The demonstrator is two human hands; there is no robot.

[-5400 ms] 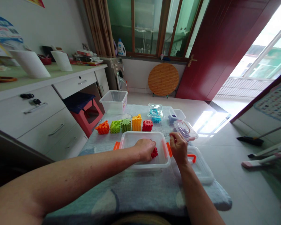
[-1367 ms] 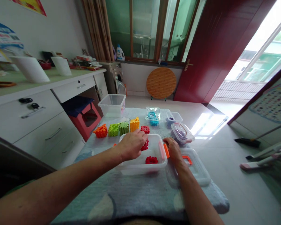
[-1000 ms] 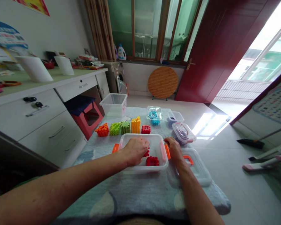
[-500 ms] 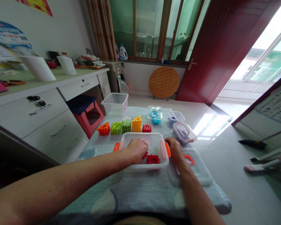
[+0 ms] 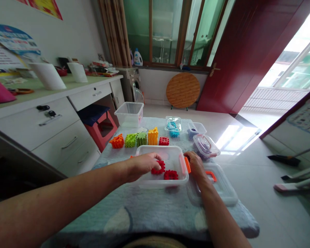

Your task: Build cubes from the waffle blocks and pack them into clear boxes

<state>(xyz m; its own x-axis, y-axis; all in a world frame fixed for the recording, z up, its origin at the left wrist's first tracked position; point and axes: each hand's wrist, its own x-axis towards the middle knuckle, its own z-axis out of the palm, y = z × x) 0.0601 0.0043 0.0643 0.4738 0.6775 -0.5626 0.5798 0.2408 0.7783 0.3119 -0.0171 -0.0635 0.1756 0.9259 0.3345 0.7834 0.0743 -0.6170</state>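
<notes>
A clear plastic box with orange side latches stands on the cloth-covered table before me. Two red interlocking blocks lie inside: one red block toward the front right, another red block beside my left hand. That hand reaches over the box's left side, thumb and fingers apart, fingertips at the nearer block. Closed at the right end, my right hand grips the box by its orange latch. Below my right forearm lies a clear lid with an orange handle.
Behind the box stand orange blocks, green blocks, a yellow stack and a red block. A larger clear bin, a container of blue pieces and a lidded container line the table's far and right sides.
My left hand has drawn back leftward and its fingers have spread, uncovering more of the red block. My right hand keeps its hold at the box's right end. The view has shifted slightly.
</notes>
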